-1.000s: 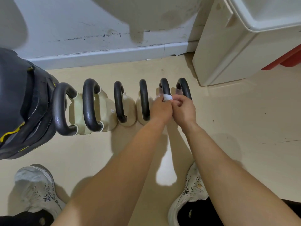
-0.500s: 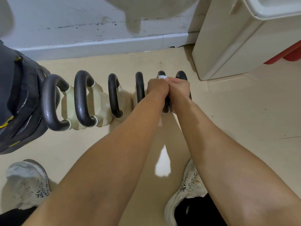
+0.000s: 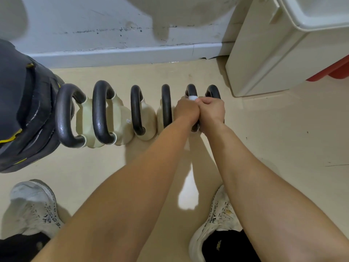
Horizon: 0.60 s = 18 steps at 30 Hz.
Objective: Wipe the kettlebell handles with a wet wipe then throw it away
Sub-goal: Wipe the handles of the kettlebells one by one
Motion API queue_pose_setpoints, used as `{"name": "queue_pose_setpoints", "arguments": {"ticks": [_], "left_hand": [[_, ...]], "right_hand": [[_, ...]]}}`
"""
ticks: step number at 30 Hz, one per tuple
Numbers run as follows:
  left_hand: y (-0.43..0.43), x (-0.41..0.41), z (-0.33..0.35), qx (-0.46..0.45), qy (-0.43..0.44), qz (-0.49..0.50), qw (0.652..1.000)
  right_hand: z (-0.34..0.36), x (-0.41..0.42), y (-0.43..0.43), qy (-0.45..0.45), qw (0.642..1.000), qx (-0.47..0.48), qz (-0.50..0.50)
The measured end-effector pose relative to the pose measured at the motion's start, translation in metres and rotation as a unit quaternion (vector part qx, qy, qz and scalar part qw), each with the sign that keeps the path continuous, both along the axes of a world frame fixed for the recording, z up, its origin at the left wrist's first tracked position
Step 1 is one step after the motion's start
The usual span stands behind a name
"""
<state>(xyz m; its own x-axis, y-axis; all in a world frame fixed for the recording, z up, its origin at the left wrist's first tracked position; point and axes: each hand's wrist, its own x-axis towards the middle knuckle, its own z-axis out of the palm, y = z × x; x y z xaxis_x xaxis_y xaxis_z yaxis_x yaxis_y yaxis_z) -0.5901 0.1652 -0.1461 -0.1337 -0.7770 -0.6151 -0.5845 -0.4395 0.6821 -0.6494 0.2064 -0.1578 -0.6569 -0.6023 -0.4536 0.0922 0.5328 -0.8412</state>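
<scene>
— Standing over our white shoes (image 3: 34, 207), where do we have the wet wipe (image 3: 193, 97)?
— Wrapped on the fifth kettlebell handle (image 3: 191, 89); our left hand (image 3: 186, 110) and right hand (image 3: 212, 110) press together, fingers curled tight around it, short of the grey baseboard (image 3: 132, 53).
</scene>
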Motion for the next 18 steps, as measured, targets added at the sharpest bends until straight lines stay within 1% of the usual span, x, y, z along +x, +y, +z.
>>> {"name": "queue_pose_setpoints", "arguments": {"ticks": [2,4,6,8,13,15,18], "left_hand": [[-0.007,-0.001,0.001,0.007,0.014,-0.001,1.000],[0.002,0.004,-0.002,-0.007,0.015,-0.018,1.000],[0.021,0.012,-0.012,-0.022,0.054,0.008,0.998],[0.045,0.021,-0.020,-0.040,0.083,0.034,0.995],[0.082,0.037,-0.036,-0.075,0.099,0.007,0.992],[0.081,0.039,-0.043,-0.103,0.085,0.005,0.991],[0.080,0.040,-0.047,-0.115,0.070,0.005,0.991]], "right_hand": [[0.001,-0.002,-0.008,-0.007,1.000,0.003,0.000],[0.006,0.002,-0.002,0.027,0.999,0.015,0.024],[0.010,0.011,0.015,0.069,0.997,0.012,0.032],[0.004,0.022,0.037,0.082,0.996,-0.004,0.024],[-0.015,0.042,0.075,0.032,0.999,-0.027,-0.028],[-0.021,0.045,0.077,0.012,0.998,-0.028,-0.049],[-0.032,0.047,0.076,-0.030,0.997,-0.039,-0.065]]}}
